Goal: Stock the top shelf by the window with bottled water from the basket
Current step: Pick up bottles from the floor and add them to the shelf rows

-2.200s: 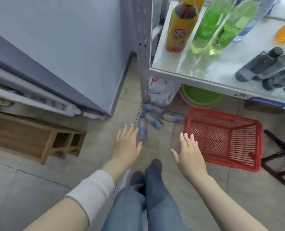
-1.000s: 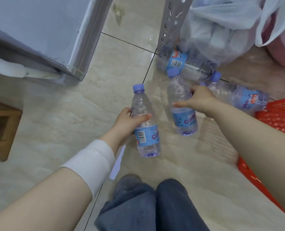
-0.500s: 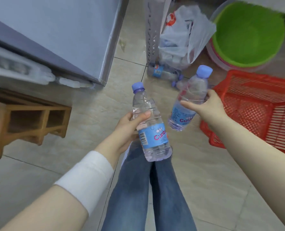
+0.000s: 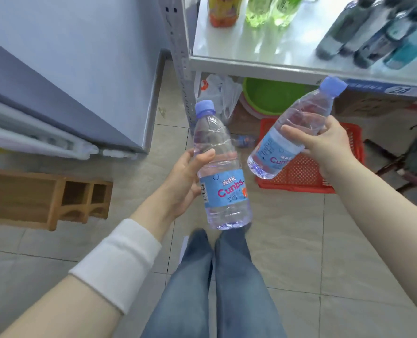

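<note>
Left hand (image 4: 182, 181) wraps one water bottle (image 4: 221, 172) upright; right hand (image 4: 334, 140) grips another (image 4: 293, 135) tilted toward one o'clock. Lifting both to the shelf (image 4: 251, 58) at twelve o'clock probably wants firm mid-body grips, caps up, clear of the soda bottles (image 4: 223, 11).

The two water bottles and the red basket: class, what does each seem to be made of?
Water bottles: apparently thin clear plastic, glossy, ribbed and see-through, with matte blue caps. Red basket: seemingly moulded plastic, an open lattice of uniform colour.
</note>
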`<state>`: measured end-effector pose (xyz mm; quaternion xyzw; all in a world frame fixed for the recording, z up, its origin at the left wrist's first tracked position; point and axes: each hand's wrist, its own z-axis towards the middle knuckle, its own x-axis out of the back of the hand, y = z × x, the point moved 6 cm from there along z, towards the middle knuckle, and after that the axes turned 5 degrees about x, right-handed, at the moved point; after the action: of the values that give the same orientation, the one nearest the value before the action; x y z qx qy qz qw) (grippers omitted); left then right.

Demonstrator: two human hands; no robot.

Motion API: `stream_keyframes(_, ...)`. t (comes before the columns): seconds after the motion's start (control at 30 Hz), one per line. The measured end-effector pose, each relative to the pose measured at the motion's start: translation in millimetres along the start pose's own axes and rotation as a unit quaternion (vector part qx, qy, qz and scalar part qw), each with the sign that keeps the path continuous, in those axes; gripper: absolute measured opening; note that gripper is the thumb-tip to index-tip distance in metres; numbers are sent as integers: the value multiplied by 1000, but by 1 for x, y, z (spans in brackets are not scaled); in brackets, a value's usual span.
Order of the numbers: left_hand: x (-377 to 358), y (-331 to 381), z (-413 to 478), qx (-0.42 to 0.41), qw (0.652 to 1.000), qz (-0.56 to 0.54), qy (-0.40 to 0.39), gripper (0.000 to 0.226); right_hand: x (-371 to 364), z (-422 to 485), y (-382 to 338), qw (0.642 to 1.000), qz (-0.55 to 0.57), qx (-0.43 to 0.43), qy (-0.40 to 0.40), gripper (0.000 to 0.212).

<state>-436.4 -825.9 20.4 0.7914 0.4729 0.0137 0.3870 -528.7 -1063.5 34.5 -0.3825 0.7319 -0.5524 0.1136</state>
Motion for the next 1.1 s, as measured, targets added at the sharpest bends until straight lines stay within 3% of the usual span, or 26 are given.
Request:
stream_keyframes(0.37,-136,-6,-79,19,999,15,-39,62,141,-75,-59,996,45,18,71,38)
stream_keyframes(0.53,-226,-2,-90,-24,997,55,-46,79,225,-88,-79,993,76,30,88,41)
stream_keyframes(0.77,-325,43,-96,-81,989,75,-102,51,321,-94,-138,988,68,82,111,42)
stream_keyframes(0.9,-358,89,-97,-105,982,101,-119,72,350,-85,-188,982,85,106,134,57)
stream_keyframes(1.1,-400,176,-99,-166,966,130,-151,90,373,-58,-269,974,123,133,137,61)
